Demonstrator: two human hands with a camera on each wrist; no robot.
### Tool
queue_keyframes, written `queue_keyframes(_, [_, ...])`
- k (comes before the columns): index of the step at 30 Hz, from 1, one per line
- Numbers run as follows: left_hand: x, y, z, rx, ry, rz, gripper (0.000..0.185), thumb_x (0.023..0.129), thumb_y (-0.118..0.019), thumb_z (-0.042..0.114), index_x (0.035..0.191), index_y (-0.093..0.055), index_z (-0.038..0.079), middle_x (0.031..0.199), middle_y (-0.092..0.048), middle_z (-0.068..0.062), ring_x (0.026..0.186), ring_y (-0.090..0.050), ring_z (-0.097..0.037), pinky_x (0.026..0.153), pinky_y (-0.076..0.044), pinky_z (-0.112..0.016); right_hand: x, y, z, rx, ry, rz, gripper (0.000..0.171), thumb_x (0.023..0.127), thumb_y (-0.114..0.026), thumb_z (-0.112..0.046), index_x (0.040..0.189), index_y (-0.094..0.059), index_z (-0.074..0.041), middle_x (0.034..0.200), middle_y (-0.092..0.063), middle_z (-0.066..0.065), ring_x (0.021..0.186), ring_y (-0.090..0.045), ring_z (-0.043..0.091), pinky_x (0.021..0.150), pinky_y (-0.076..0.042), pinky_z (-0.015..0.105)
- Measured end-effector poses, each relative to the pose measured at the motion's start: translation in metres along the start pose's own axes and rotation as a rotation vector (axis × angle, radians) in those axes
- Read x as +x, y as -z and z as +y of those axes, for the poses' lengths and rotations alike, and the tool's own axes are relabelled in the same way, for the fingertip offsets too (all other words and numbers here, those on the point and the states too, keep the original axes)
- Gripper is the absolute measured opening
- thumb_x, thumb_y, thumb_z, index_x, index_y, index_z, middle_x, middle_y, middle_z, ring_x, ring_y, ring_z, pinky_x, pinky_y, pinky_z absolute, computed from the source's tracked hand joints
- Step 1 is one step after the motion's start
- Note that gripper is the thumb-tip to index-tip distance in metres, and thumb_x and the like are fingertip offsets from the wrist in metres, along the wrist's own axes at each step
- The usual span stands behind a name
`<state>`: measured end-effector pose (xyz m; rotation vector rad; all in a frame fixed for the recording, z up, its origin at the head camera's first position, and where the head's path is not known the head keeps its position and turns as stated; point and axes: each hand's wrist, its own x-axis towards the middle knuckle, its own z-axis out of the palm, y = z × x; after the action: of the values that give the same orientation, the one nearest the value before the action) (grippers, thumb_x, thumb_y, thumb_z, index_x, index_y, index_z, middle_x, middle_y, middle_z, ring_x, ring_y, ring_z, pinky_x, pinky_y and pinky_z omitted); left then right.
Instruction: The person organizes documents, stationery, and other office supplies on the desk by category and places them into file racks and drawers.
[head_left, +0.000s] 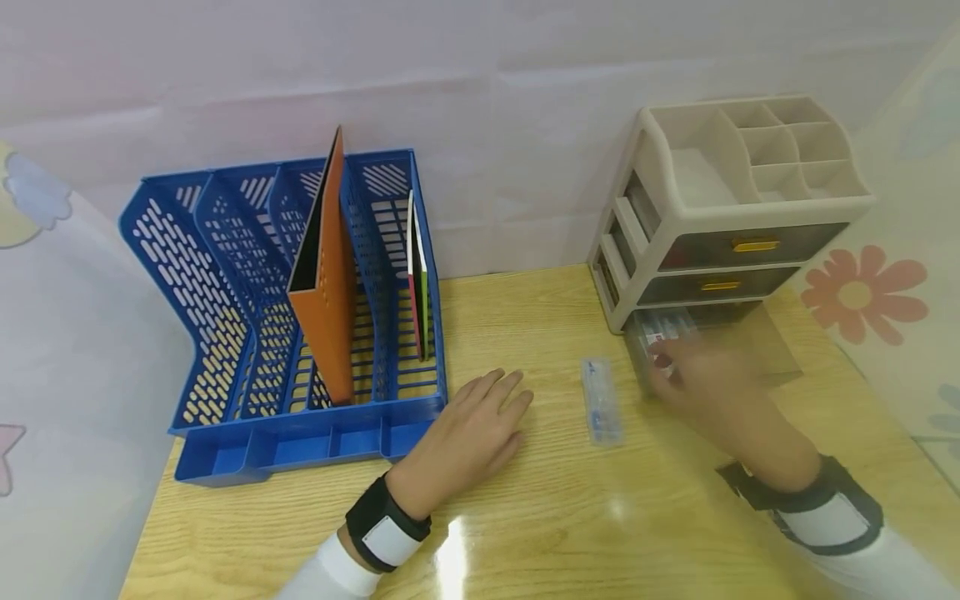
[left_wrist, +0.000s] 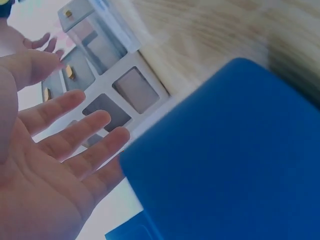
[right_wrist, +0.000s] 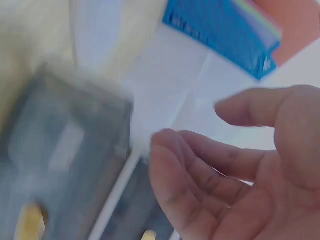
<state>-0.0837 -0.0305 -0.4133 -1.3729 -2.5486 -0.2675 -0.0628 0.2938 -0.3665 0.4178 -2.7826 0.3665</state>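
Observation:
My right hand, blurred, hovers over the pulled-out bottom drawer of a cream desktop organizer. In the right wrist view its fingers bend loosely with a gap to the thumb, and nothing is between them. Inside the drawer lies a clear packet with a red-and-white mark, partly behind the fingers. My left hand is palm down by the front right corner of a blue file rack, fingers relaxed and holding nothing. Between the hands, a slim clear plastic case with bluish contents lies on the table.
An orange binder and thin booklets stand in the rack, with small trays along its front. The organizer's two upper drawers are closed, and its top has several compartments. A pale cloth hangs behind the wooden table.

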Motion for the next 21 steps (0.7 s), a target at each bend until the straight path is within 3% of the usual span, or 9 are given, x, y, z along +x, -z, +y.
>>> queue_keyframes(2, [0.003, 0.0, 0.001, -0.001, 0.0, 0.014, 0.048, 0.097, -0.072, 0.032, 0.138, -0.062, 0.009, 0.149, -0.057, -0.016, 0.136, -0.056, -0.036, 0.111, -0.051, -0.046, -0.005, -0.009, -0.01, -0.015, 0.045, 0.008, 0.01, 0.08, -0.074, -0.008, 0.082, -0.067, -0.001, 0.065, -0.061, 0.003, 0.053, -0.054, 0.013, 0.046, -0.043, 0.026])
queue_keyframes(5, [0.008, 0.001, 0.002, 0.002, -0.004, 0.03, 0.046, 0.098, -0.07, 0.032, 0.138, -0.062, 0.01, 0.149, -0.056, -0.015, 0.136, -0.056, -0.035, 0.111, -0.051, -0.045, -0.01, -0.017, -0.024, 0.013, 0.029, -0.058, 0.018, 0.084, -0.076, -0.011, 0.088, -0.067, 0.005, 0.072, -0.065, 0.009, 0.056, -0.055, 0.015, 0.046, -0.048, 0.026])
queue_keyframes(9, [0.016, 0.0, 0.006, 0.018, -0.009, 0.044, 0.047, 0.098, -0.07, 0.034, 0.137, -0.063, 0.01, 0.149, -0.057, -0.015, 0.136, -0.056, -0.035, 0.112, -0.05, -0.044, -0.011, -0.025, -0.038, 0.004, -0.071, -0.247, 0.041, 0.09, -0.075, -0.021, 0.105, -0.065, 0.016, 0.087, -0.068, 0.022, 0.064, -0.064, 0.026, 0.053, -0.057, 0.038])
queue_keyframes(13, [0.024, -0.002, 0.01, 0.044, -0.016, 0.051, 0.049, 0.096, -0.071, 0.035, 0.137, -0.063, 0.01, 0.147, -0.058, -0.016, 0.133, -0.058, -0.034, 0.112, -0.05, -0.043, -0.01, -0.037, -0.046, 0.003, -0.196, -0.417, 0.057, 0.094, -0.073, -0.031, 0.114, -0.057, 0.02, 0.08, -0.061, 0.018, 0.061, -0.059, 0.022, 0.053, -0.055, 0.039])
queue_keyframes(17, [0.031, -0.005, 0.012, 0.046, -0.001, 0.037, 0.05, 0.097, -0.071, 0.036, 0.138, -0.062, 0.01, 0.148, -0.057, -0.015, 0.133, -0.058, -0.033, 0.112, -0.05, -0.042, -0.012, -0.05, -0.051, 0.035, -0.265, -0.488, 0.053, 0.092, -0.075, -0.036, 0.1, -0.058, 0.013, 0.078, -0.054, 0.012, 0.061, -0.054, 0.02, 0.05, -0.05, 0.034])
queue_keyframes(21, [0.034, -0.008, 0.013, 0.028, 0.029, 0.019, 0.05, 0.097, -0.069, 0.037, 0.139, -0.062, 0.011, 0.149, -0.056, -0.014, 0.134, -0.057, -0.031, 0.113, -0.048, -0.041, -0.013, -0.059, -0.052, 0.059, -0.298, -0.515, 0.049, 0.091, -0.076, -0.034, 0.097, -0.057, 0.011, 0.079, -0.051, 0.01, 0.063, -0.052, 0.02, 0.051, -0.048, 0.032])
